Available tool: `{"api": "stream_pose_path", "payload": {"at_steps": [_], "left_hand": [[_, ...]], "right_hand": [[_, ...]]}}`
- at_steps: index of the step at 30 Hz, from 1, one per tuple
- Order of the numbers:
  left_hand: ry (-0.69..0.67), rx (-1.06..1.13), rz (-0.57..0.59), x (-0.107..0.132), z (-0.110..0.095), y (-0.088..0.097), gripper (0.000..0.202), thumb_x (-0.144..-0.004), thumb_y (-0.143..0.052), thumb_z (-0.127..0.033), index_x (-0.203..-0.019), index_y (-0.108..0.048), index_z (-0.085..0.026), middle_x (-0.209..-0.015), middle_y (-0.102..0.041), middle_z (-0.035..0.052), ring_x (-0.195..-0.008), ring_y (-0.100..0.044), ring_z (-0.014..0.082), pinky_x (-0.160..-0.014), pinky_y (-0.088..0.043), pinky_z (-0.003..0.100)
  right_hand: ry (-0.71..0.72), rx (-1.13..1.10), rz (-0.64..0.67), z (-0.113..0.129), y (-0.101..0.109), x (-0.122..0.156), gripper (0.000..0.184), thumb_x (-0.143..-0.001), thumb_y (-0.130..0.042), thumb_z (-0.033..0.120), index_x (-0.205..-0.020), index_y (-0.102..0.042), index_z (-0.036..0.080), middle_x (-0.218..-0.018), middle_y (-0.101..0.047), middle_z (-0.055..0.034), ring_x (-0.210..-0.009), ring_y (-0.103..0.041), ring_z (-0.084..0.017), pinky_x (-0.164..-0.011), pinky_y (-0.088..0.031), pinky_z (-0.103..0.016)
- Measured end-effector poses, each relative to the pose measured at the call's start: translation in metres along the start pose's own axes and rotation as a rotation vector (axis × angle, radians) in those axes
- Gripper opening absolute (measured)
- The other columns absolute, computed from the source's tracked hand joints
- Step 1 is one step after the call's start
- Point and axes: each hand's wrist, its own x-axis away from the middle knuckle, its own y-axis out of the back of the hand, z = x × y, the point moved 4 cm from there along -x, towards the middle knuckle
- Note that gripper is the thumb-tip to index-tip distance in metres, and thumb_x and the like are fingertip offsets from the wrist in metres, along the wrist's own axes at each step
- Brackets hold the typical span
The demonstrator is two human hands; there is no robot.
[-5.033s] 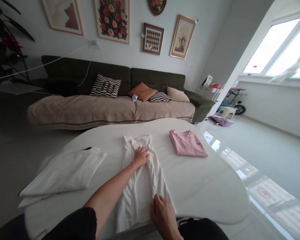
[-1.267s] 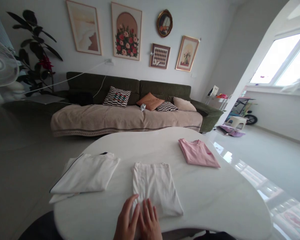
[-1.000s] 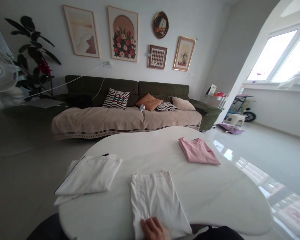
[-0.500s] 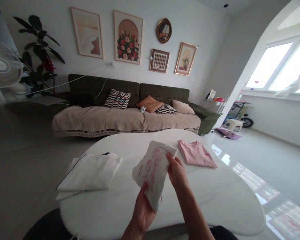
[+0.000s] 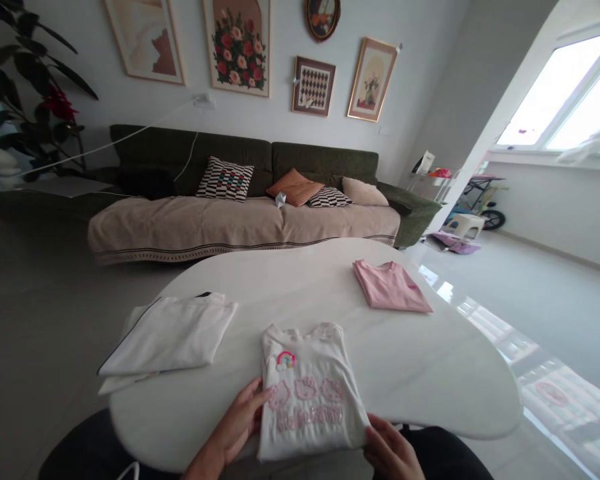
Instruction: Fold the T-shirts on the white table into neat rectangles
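Plant: dark leafy houseplant (image 5: 30, 87) with red bloom, far left, by the wall.
Sofa: dark green sofa (image 5: 320, 160) along the back wall, beige blanket (image 5: 190, 230) spread over the seat, patterned and orange cushions (image 5: 295, 183) against the back.
Wall: framed pictures (image 5: 237, 50) hung above the sofa.
Surface: white curved table top (image 5: 430, 373), carrying three folded garments, near edge close to the person.
White garment: folded white garment (image 5: 167, 337) on the left part of the surface, dark trim at its far edge, well apart from both hands.
Left hand: left hand (image 5: 235, 423) at the near left side of the shirt, low on the frame.
Left fingers: fingers (image 5: 253, 400) spread apart, tips touching the shirt's left edge, not clamped.
Shirt: folded white T-shirt (image 5: 307, 393) flat on the surface, near edge, between the hands, collar away from the person, rainbow and pink cat-face print facing up, lettering too blurred to read.
Right hand: right hand (image 5: 387, 448) at the near right corner of the shirt.
Right fingers: fingers (image 5: 375, 433) curled at that corner, touching it; cannot tell if pinched.
Pink shirt: folded pink T-shirt (image 5: 390, 287) on the far right of the surface, well apart from the white shirt.
Far right: white stool (image 5: 463, 223) on the floor (image 5: 555, 313), bright window (image 5: 555, 93) above.
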Motion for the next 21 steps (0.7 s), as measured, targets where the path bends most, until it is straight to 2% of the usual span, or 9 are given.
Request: {"api": "stream_pose_path", "payload": {"at_steps": [5, 8, 11, 14, 18, 21], "left_hand": [[-0.156, -0.112, -0.129, -0.032, -0.022, 0.002, 0.045, -0.063, -0.066, -0.034, -0.104, -0.056, -0.017, -0.090, -0.068, 0.0070, -0.084, -0.063, 0.0225, -0.068, -0.049, 0.030], [-0.287, -0.117, -0.202, -0.053, -0.032, 0.004, 0.040, -0.061, -0.066, -0.032, -0.096, -0.058, -0.014, -0.088, -0.068, 0.0076, -0.086, -0.062, 0.0224, -0.074, -0.048, 0.030], [-0.387, -0.127, -0.283, -0.072, -0.039, 0.006, 0.033, -0.059, -0.067, -0.027, -0.088, -0.059, -0.015, -0.088, -0.068, 0.0068, -0.088, -0.061, 0.0218, -0.077, -0.047, 0.029], [-0.437, -0.124, -0.363, -0.085, -0.044, 0.009, 0.034, -0.058, -0.067, -0.018, -0.090, -0.059, -0.015, -0.086, -0.068, 0.0057, -0.081, -0.063, 0.0189, -0.071, -0.048, 0.027], [-0.478, -0.159, -0.433, -0.099, -0.055, 0.012, 0.037, -0.057, -0.064, -0.010, -0.093, -0.058, -0.013, -0.079, -0.068, 0.0044, -0.066, -0.063, 0.0151, -0.059, -0.048, 0.022], [-0.525, -0.196, -0.472, -0.107, -0.070, 0.013, 0.040, -0.061, -0.061, -0.010, -0.101, -0.056, -0.013, -0.088, -0.068, 0.0069, -0.076, -0.064, 0.0167, -0.066, -0.050, 0.025]], "right_hand": [[0.149, 0.283, -0.034, 0.036, -0.004, -0.036, 0.058, -0.050, -0.067, 0.058, -0.087, -0.061, 0.014, -0.058, -0.064, -0.0038, -0.058, -0.060, -0.020, -0.050, -0.044, -0.028], [0.234, 0.444, -0.090, 0.051, -0.016, -0.056, 0.054, -0.055, -0.061, 0.059, -0.084, -0.063, 0.013, -0.054, -0.061, -0.0031, -0.053, -0.058, -0.019, -0.046, -0.041, -0.026], [0.316, 0.547, -0.094, 0.063, -0.031, -0.075, 0.049, -0.061, -0.058, 0.055, -0.082, -0.064, 0.012, -0.056, -0.061, -0.0049, -0.052, -0.058, -0.018, -0.044, -0.040, -0.025], [0.364, 0.588, -0.071, 0.071, -0.047, -0.092, 0.041, -0.062, -0.057, 0.048, -0.080, -0.064, 0.011, -0.058, -0.063, -0.0060, -0.052, -0.058, -0.017, -0.045, -0.041, -0.025], [0.446, 0.624, -0.039, 0.082, -0.063, -0.110, 0.033, -0.065, -0.052, 0.040, -0.080, -0.062, 0.013, -0.056, -0.060, -0.0019, -0.051, -0.055, -0.015, -0.046, -0.040, -0.023], [0.523, 0.657, -0.073, 0.095, -0.067, -0.118, 0.035, -0.069, -0.046, 0.037, -0.090, -0.060, 0.014, -0.058, -0.059, -0.0005, -0.055, -0.055, -0.015, -0.051, -0.042, -0.025]]}}
